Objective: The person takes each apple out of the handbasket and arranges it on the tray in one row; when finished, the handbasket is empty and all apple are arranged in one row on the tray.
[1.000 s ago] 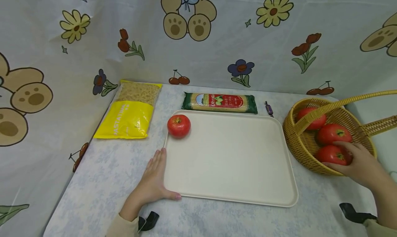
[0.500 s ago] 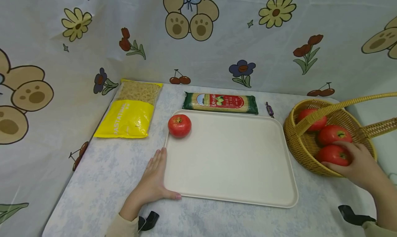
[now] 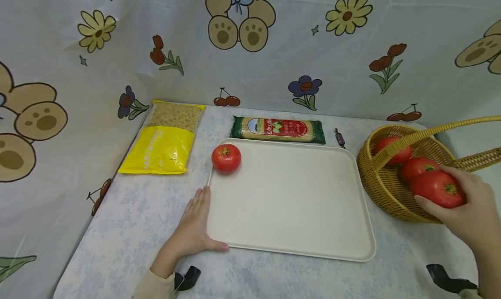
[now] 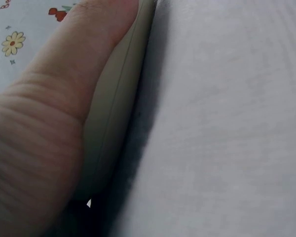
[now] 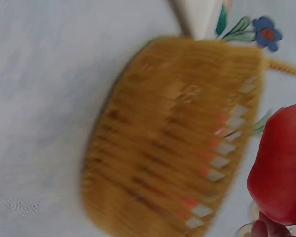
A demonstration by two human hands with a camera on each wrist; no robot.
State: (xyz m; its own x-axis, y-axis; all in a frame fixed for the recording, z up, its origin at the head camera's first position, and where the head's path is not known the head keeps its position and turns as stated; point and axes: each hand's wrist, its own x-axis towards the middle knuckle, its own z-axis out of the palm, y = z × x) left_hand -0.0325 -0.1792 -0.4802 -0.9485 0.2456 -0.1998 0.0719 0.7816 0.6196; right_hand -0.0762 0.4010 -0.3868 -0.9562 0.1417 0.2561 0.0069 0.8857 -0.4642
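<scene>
My right hand (image 3: 471, 203) grips a red tomato (image 3: 438, 189) at the near right side of the wicker basket (image 3: 385, 199). In the right wrist view that tomato (image 5: 281, 168) shows above the basket's rim, with fingertips under it. Two more tomatoes lie inside the basket, one (image 3: 419, 168) partly behind the held one and one (image 3: 395, 150) under the handle. At the left, my left hand (image 3: 193, 229) rests with straight fingers along the edge of the white tray (image 3: 289, 199), its thumb at the front corner. Another tomato (image 3: 226, 159) sits on the tray's far left corner.
Behind the tray lies a green-ended pack of spaghetti (image 3: 278, 130), with a small purple wrapped item (image 3: 339, 138) to its right. A yellow bag of pasta (image 3: 162, 142) lies at the back left. The basket's handle (image 3: 450, 127) arches up toward the right.
My right hand has lifted the nearest tomato from among the others in the basket and moved it up and to the right. The left hand and tray stay put.
</scene>
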